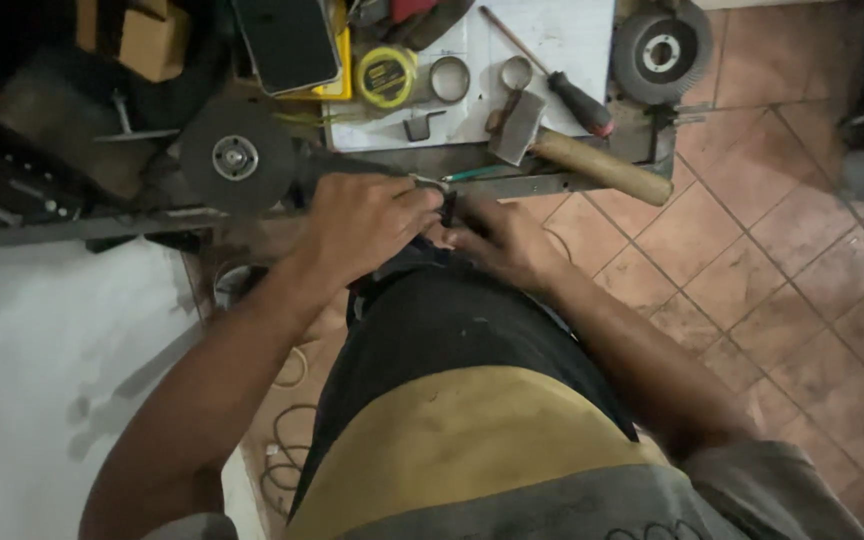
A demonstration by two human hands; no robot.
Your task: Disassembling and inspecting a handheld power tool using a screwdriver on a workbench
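A: Where are the hands?

B: Both meet at the front edge of the worktop, just above the person's lap. The left hand is curled shut, thumb and fingers pinched on a small dark part. The right hand presses in from the other side, fingers bent onto the same part.

A: What is that part?

B: Too small and too covered to tell. It sits between the two hands, right against the worktop's metal edge. A thin green-tipped pen lies on the edge just behind it.

A: And around them?

B: A hammer with a wooden handle lies just beyond the right hand, its head towards the white sheet. A screwdriver with a dark grip lies aslant on that sheet, near two metal rings. A yellow tape measure sits beside the rings, and a dark phone next to it. A grinding disc lies left of the left hand; a second disc sits at the far right corner. Below is a tiled floor.
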